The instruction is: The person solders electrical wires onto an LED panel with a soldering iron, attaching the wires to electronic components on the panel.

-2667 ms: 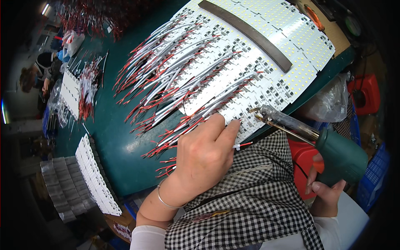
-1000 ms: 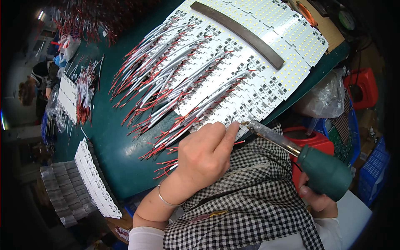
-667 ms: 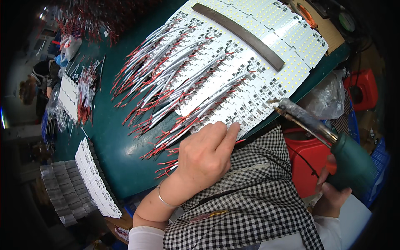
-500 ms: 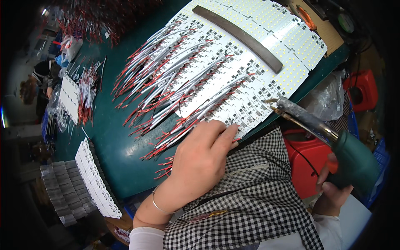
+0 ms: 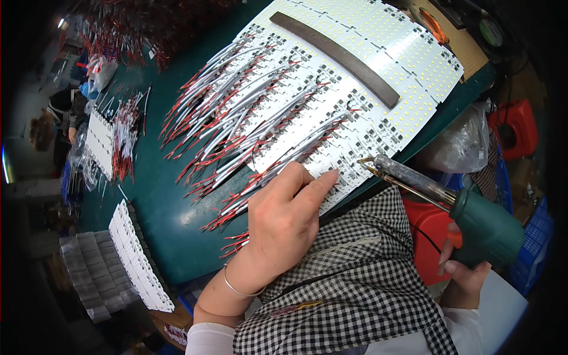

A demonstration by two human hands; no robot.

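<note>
Green bench [image 5: 171, 231], LED boards [image 5: 367, 89] (wired), soldering gun [image 5: 467, 216]

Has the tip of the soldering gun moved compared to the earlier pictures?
Yes. The soldering gun tip has swung up and right along the white LED boards, away from the left hand.

The right hand [image 5: 464, 278] has swung the soldering gun [image 5: 455, 207] tip back onto the LED boards [image 5: 378, 127]

A dark green table [image 5: 160, 219] is seen at lower left. White boards [image 5: 378, 71] at upper centre are crossed by a brown bar [image 5: 337, 53]. Red and white wires [image 5: 236, 124] are noted. The soldering gun [image 5: 482, 228] is green, the apron [image 5: 355, 284] black-and-white checked.
</note>
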